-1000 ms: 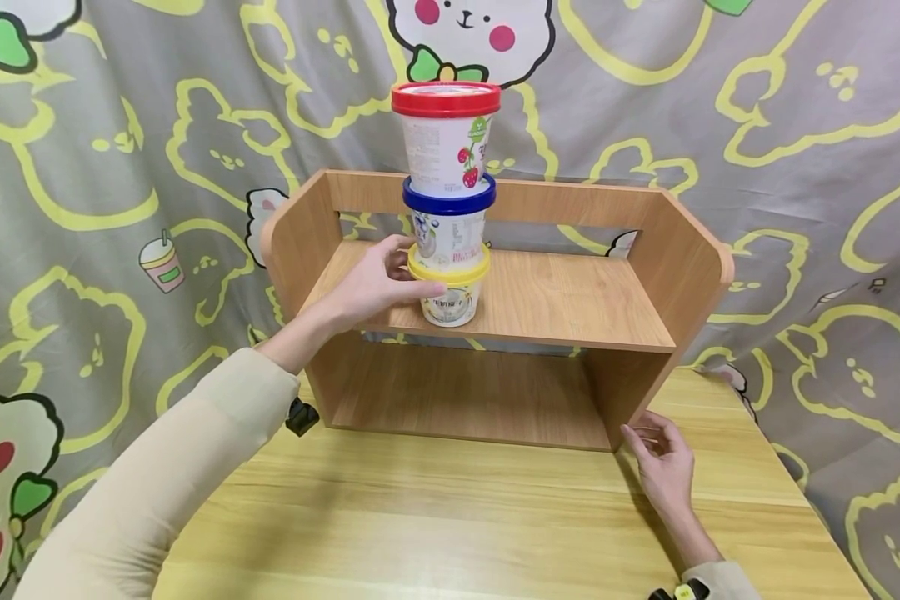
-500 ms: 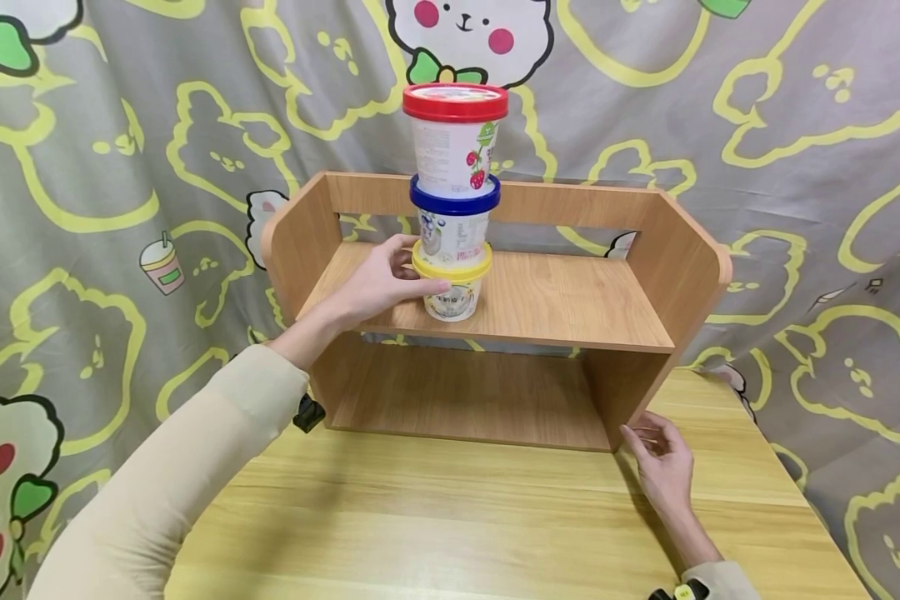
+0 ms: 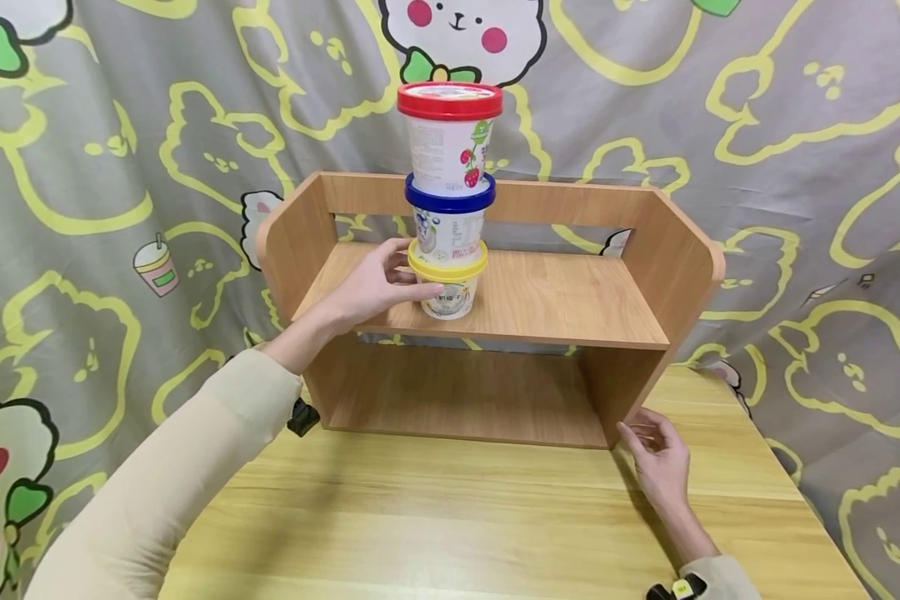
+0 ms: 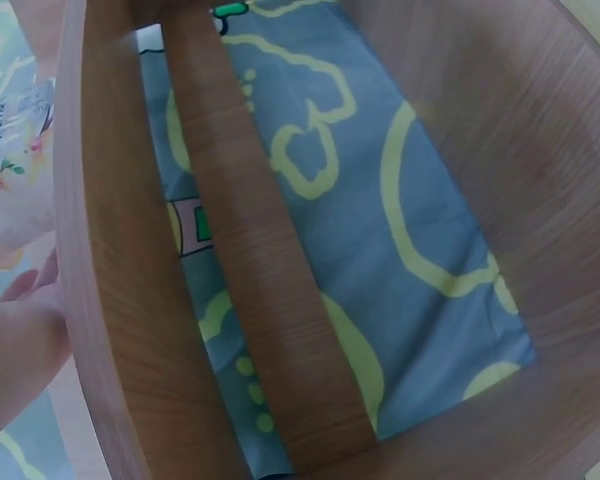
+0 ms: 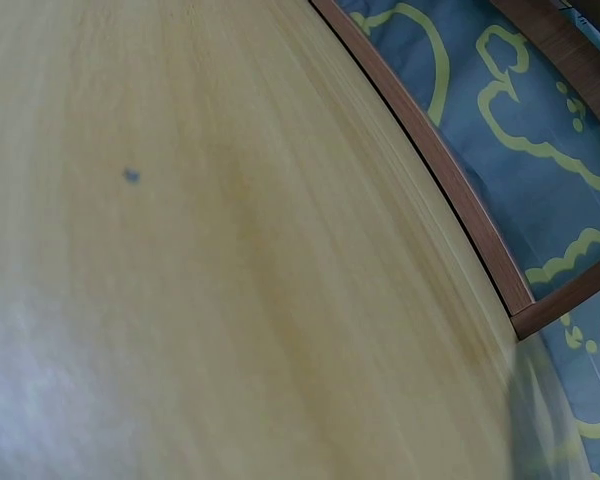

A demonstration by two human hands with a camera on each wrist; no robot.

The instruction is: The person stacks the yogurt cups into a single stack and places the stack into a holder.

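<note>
In the head view, three paper tubs stand stacked over the upper board of a wooden desk shelf (image 3: 570, 292). On top is the red-lidded tub (image 3: 448, 150) with strawberries printed on it, then the blue-lidded tub (image 3: 450, 229). At the bottom, my left hand (image 3: 378, 279) grips the yellow-lidded tub (image 3: 450, 296), thumb across its front and fingers partly hidden behind. Whether its base touches the board I cannot tell. My right hand (image 3: 660, 458) holds the lower front corner of the shelf's right side panel, thumb at the front edge and curled fingers outside.
The shelf has a lower compartment (image 3: 465, 392) and tall side panels. It stands on a pale wooden table (image 3: 435, 508). A patterned grey curtain (image 3: 795, 208) hangs close behind and beside it. In the left wrist view, the left side panel (image 4: 130, 300) fills much of the foreground.
The stack has shifted slightly right and back, its top more than its base, and the bottom tub has turned a little. The view has drifted slightly. My right hand keeps its place.
</note>
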